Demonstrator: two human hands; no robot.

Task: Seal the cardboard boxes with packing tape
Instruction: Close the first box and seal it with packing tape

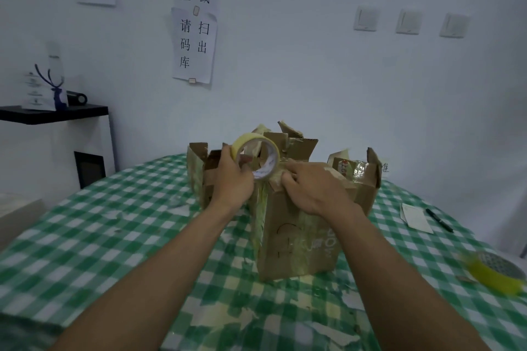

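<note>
- On the table (114,222), near box (296,242) looks mid-seal: left hand (235,179) grips tape roll (256,157) at its top edge.
- The right hand (310,188) lies flat, fingers pressing the top down.
- Behind, other boxes (299,145) stand flaps up; sealing those looks left to do.

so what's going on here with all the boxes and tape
A person is taping the front cardboard box on the checked table. The left hand grips a roll of packing tape above the box's top, while the right hand presses down on that top beside it. The boxes behind stand with flaps up, and a second tape roll lies on the table at the right.
</note>
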